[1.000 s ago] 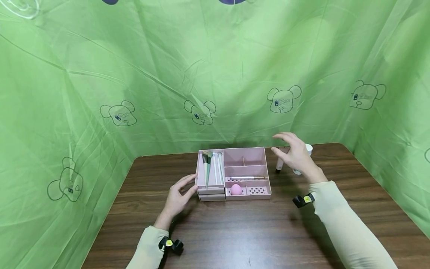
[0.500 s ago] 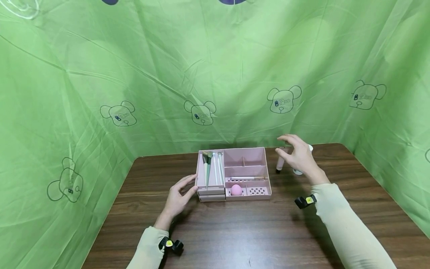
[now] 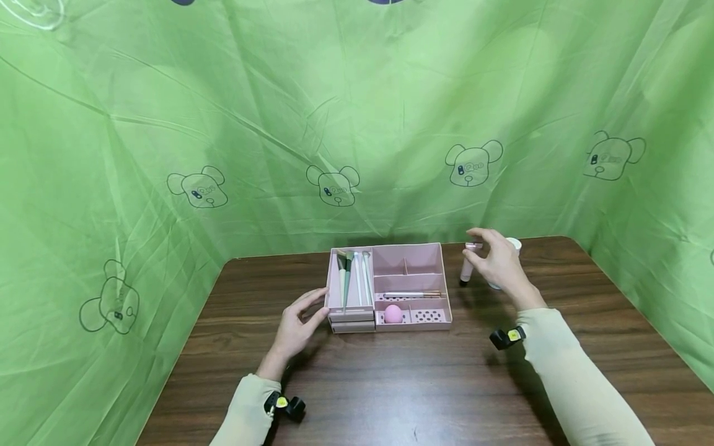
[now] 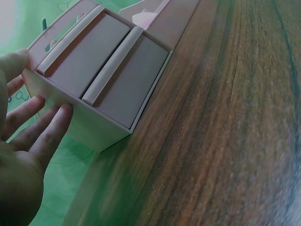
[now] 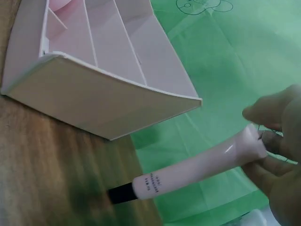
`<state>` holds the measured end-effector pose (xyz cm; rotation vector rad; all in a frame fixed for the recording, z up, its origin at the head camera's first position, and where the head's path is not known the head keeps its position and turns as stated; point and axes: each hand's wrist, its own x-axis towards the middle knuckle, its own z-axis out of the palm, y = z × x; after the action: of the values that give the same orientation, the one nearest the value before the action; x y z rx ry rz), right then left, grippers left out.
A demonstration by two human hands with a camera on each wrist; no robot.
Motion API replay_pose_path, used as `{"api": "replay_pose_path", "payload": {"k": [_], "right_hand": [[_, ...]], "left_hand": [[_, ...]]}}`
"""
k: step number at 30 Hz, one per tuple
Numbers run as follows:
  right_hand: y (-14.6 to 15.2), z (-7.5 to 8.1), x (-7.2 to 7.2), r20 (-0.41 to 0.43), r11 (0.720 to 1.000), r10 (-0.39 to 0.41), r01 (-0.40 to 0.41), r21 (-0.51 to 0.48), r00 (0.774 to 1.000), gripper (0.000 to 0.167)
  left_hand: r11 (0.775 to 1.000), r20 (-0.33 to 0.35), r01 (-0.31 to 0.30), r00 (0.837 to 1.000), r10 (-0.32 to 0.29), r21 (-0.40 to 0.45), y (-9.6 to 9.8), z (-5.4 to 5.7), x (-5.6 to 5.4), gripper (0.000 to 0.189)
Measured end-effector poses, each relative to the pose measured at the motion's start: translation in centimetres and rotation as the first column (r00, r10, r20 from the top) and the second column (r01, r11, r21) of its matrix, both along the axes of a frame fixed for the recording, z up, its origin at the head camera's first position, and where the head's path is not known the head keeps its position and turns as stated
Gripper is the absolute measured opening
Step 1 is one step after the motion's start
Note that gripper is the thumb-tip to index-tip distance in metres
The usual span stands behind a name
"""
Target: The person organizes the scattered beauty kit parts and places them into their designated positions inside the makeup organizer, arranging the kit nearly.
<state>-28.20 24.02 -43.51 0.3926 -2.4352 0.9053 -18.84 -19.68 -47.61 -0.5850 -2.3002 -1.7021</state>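
Note:
My left hand (image 3: 292, 331) rests its fingertips on the left side of a pink desk organizer (image 3: 411, 254), its fingers spread along the side panel (image 4: 89, 113) in the left wrist view. Beyond the organizer's right side, a pale pink squeeze tube (image 3: 467, 269) stands on its black cap (image 5: 123, 193), leaning a little in the right wrist view. My right hand (image 3: 499, 263) reaches over the tube's flat end, thumb and fingers curved around it with a gap showing above it. Partly hidden behind this hand is a white-capped container (image 3: 515, 243).
Several makeup brushes (image 3: 357, 279) lie in the organizer's left tray, above two drawers (image 4: 127, 75). Its right side holds slim pens or brushes (image 3: 413, 295) and a pink ball (image 3: 393, 314) in separate compartments. Green cloth (image 3: 390, 136) hangs behind the brown wooden table (image 3: 379, 384).
My right hand has shifted right and slightly down, its fingers coming around the tube's end, which now shows between them. The left hand stays on the organizer.

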Motion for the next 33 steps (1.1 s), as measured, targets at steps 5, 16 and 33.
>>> {"api": "replay_pose_path", "payload": {"k": [5,16,33], "right_hand": [[0.4,-1.1,0.1,0.08,0.998,-0.062,0.064,-0.018,0.995,0.036],[0.6,-2.5,-0.2,0.152,0.995,-0.07,0.08,-0.059,0.986,0.03],[0.3,-0.6,0.3,0.132,0.992,-0.067,0.08,-0.095,0.989,0.032]], "left_hand": [[1.0,-0.02,0.007,1.0,-0.007,0.001,0.0,0.0,-0.2,0.04],[1.0,0.005,0.007,1.0,-0.007,0.006,0.0,0.1,-0.1,0.04],[1.0,-0.003,0.003,1.0,-0.003,0.007,0.0,0.0,-0.1,0.04]]}}
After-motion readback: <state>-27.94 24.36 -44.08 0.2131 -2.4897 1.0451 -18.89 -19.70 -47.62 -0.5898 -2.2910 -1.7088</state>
